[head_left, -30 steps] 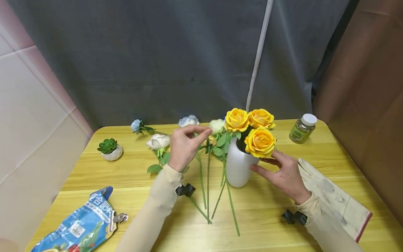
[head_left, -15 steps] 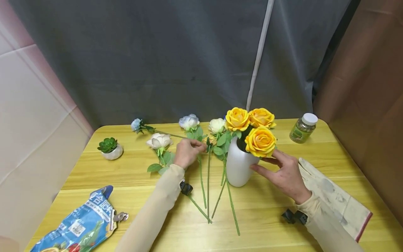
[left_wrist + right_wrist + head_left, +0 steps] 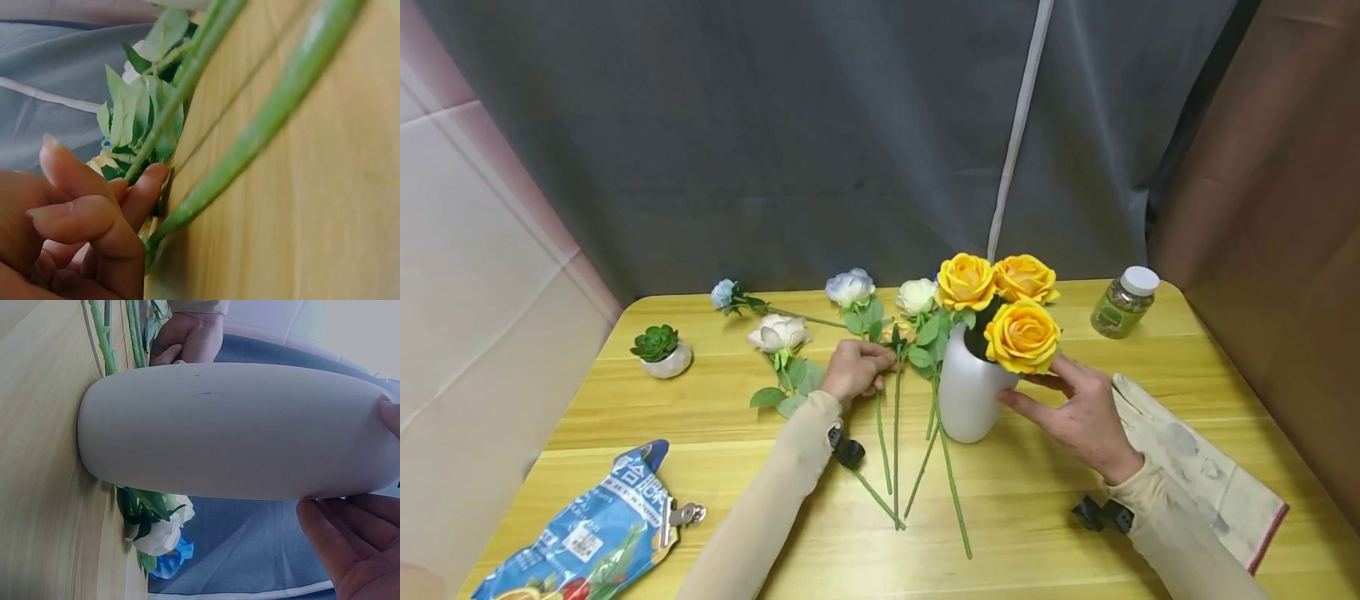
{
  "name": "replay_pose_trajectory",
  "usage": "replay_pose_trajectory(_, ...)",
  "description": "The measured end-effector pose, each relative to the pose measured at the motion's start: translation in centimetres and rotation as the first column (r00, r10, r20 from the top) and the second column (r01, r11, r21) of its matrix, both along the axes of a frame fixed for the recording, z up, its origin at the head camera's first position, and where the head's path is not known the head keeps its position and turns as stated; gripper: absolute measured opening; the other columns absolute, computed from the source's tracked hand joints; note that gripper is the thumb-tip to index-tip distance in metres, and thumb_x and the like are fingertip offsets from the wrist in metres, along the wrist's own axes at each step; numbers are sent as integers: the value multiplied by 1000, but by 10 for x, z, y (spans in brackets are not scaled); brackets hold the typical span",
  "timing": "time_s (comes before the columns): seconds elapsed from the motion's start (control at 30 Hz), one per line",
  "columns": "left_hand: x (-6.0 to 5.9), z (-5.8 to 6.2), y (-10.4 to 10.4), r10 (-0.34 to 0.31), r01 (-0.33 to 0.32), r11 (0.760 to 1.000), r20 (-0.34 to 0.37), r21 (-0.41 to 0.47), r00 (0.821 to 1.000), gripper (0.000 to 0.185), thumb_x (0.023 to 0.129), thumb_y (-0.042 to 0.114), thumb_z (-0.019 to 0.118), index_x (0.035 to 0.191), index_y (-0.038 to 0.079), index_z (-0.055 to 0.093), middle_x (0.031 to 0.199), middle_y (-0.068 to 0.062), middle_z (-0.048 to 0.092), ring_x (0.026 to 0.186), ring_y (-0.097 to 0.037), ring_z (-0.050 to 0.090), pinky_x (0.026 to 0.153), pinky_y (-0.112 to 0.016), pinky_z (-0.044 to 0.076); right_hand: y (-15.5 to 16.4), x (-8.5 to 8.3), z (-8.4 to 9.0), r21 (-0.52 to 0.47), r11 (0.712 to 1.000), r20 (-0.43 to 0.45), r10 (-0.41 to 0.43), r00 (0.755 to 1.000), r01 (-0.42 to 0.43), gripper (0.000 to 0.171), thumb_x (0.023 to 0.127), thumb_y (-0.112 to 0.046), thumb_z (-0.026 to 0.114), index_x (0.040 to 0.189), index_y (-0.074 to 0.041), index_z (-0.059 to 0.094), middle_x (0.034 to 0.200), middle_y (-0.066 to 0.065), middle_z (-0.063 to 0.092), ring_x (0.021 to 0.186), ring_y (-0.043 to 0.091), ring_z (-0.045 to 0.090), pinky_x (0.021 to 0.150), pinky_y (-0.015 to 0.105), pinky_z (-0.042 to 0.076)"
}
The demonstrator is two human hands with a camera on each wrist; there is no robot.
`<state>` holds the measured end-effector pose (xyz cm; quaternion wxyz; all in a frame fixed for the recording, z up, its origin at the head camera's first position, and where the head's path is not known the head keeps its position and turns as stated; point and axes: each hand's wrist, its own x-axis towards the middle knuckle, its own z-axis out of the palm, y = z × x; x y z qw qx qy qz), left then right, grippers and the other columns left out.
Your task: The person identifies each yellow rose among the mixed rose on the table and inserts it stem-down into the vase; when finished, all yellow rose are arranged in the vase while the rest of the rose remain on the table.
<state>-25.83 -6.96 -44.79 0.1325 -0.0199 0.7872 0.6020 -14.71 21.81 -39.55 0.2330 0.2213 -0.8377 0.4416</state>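
The left hand (image 3: pixel 852 371) has dropped to the bench (image 3: pixel 715 417), now pinching a stem (image 3: pixel 882 433); the right hand (image 3: pixel 1078 417), fingers relaxed, steadies the vase (image 3: pixel 966 396).

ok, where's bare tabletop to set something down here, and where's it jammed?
Free: the near strip between the blue snack bag and the stem ends, the patch between the small succulent pot and that bag, and the back right between the white vase and the jar. Crowded: the loose flowers by the left hand, and the cloth on the right edge.
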Motion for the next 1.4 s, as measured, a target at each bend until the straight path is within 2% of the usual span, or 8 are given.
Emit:
replay_pose_trajectory(0.1, -1, -2, 1, -10, 8, 998, 39, 61, 999, 19, 100, 4, 64, 112, -5, 75, 85, -10, 72, 47, -5, 46, 42, -19, 33, 0, 0, 0, -3, 1000, 1, 0, 1000, 0, 67, 70, 7, 90, 132, -2, 66, 127, 15, 72, 114, -7, 62, 84, 15, 57)
replay_pose_trajectory(0.3, -3, -4, 0, -13, 2, 990, 71, 141, 997, 23, 99, 8, 67, 117, -5, 73, 76, -2, 64, 50, -4, 43, 43, -17, 33, 0, 0, 0, 1, 1000, 2, 0, 1000, 0, 67, 70, 7, 90, 132, -2, 66, 127, 15, 72, 114, -7, 62, 85, 15, 56)
replay_pose_trajectory(0.63, -4, 3, 0, 14, -38, 978, 116, 205, 993, 28, 98, 11, 70, 124, 0, 72, 76, 4, 64, 53, -2, 46, 43, -15, 40, 1, 0, 0, 7, 1000, -8, -5, 1000, 5, 68, 70, 6, 90, 133, -3, 66, 126, 13, 72, 113, -7, 63, 85, 14, 56)
replay_pose_trajectory(0.87, -2, 10, 0, 11, -35, 980, 126, 196, 992, 25, 98, 11, 70, 120, -1, 73, 78, 3, 66, 56, -2, 49, 44, -14, 42, 1, -1, 0, 6, 1000, -20, 4, 1000, -4, 69, 69, 7, 90, 133, -2, 66, 127, 14, 72, 113, -6, 63, 84, 16, 57)
replay_pose_trajectory(1.03, 0, 19, 1, -6, -8, 985, 80, 173, 997, 24, 99, 14, 69, 118, 1, 75, 85, 2, 69, 54, -2, 47, 45, -14, 42, 1, -1, -1, 10, 1000, -20, 2, 1000, -2, 69, 69, 7, 90, 133, -2, 66, 126, 14, 73, 112, -6, 64, 84, 15, 57)
replay_pose_trajectory(1.17, 4, 29, 3, 18, -23, 977, 24, 211, 1000, 21, 99, 13, 69, 114, 0, 76, 97, -2, 74, 50, -2, 43, 44, -15, 40, 1, -1, -1, 10, 1000, -18, 0, 1000, 1, 69, 69, 7, 90, 132, -2, 66, 125, 14, 73, 112, -6, 63, 84, 14, 56)
replay_pose_trajectory(1.27, 8, 40, 4, 47, -41, 967, -16, 251, 999, 19, 99, 12, 68, 112, 0, 77, 105, -6, 77, 47, -2, 42, 44, -16, 39, 1, 0, 0, 9, 1000, -18, -1, 1000, 1, 69, 69, 7, 90, 133, -2, 66, 126, 14, 73, 112, -6, 63, 85, 14, 56)
replay_pose_trajectory(1.4, 17, 60, 5, 83, -52, 955, -94, 291, 992, 19, 98, 10, 70, 112, -1, 76, 104, -12, 78, 43, -3, 39, 43, -18, 36, 1, 0, 0, 7, 1000, -24, 4, 1000, -4, 69, 69, 8, 90, 132, -2, 66, 126, 14, 72, 112, -6, 63, 84, 15, 57)
